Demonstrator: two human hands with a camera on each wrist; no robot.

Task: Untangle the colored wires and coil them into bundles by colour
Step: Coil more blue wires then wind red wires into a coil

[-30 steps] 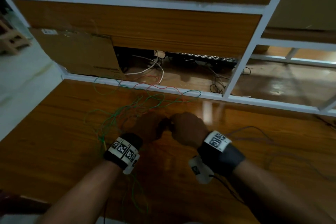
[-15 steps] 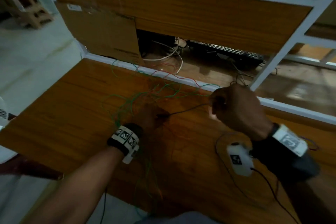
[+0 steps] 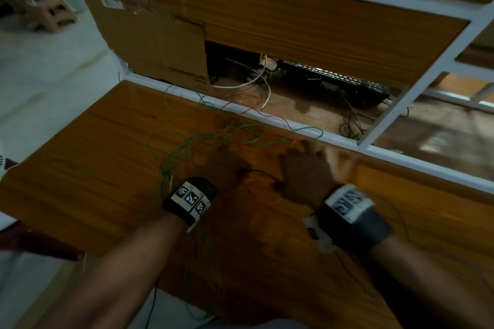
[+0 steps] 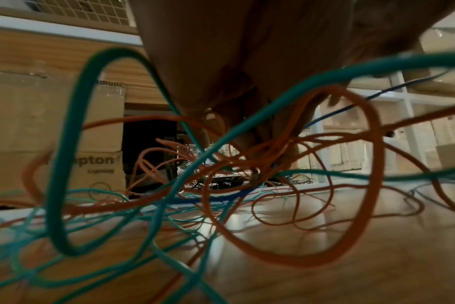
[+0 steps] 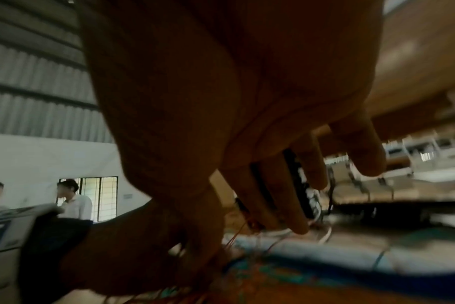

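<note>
A: Left grip first: the left hand (image 3: 227, 165) sits low on the table (image 3: 88, 168) with its fingers (image 4: 249, 131) bunched down into the wire tangle, pinching orange wires (image 4: 286, 148) where several strands meet.

B: And the right grip?

A: The right hand (image 3: 307, 171) is released. Its fingers (image 5: 294, 197) reach out fairly straight toward the far edge of the table, holding nothing that I can make out; the picture is blurred there.

B: Where do the wires lie?

A: Green wires (image 3: 187, 147) and orange ones spread in loose loops over the far left part of the table, some crossing the white frame rail (image 3: 267, 117) at the far edge. A dark wire (image 3: 262, 172) runs between the two hands. In the left wrist view a blue wire (image 4: 216, 200) lies under the tangle.

B: Anything behind?

A: A cardboard box (image 3: 160, 45) stands far left, and a black keyboard (image 3: 339, 80) lies beyond the rail.
</note>
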